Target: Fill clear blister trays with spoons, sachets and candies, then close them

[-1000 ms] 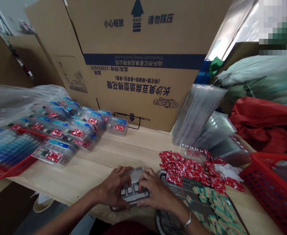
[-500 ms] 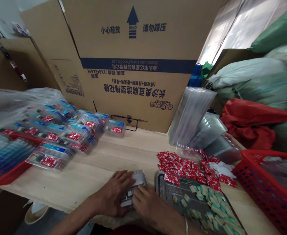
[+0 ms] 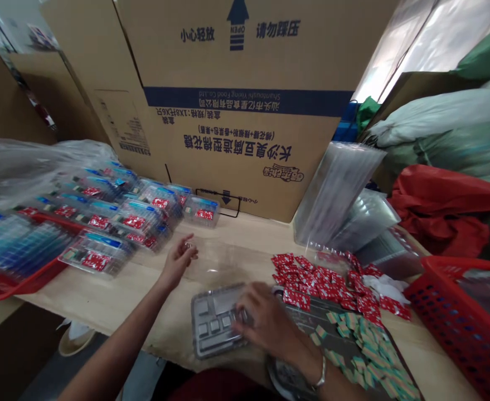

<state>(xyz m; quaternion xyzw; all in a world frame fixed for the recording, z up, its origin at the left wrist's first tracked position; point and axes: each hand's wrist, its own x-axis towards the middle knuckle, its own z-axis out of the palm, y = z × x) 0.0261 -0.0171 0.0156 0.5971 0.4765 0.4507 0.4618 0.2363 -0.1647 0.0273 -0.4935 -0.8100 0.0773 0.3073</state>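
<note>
Plastic packs [image 3: 134, 223] crowd the left of a wooden table [image 3: 115, 289]; sachets [image 3: 320, 278] lie right of centre behind a metal tray [image 3: 303, 317], a plastic basket [image 3: 437, 278] sits far right, and a cardboard carton [image 3: 245, 139] stands behind.

We identified the setting as a small packing workshop. A wooden workbench [image 3: 102, 292] carried rows of filled clear blister packs [image 3: 131, 223] and stacks of empty clear trays [image 3: 336, 192]. A flattened printed food carton [image 3: 245, 128] stood behind it, with a red plastic basket [image 3: 445, 334] and bulging woven sacks [image 3: 449, 133] alongside.
</note>
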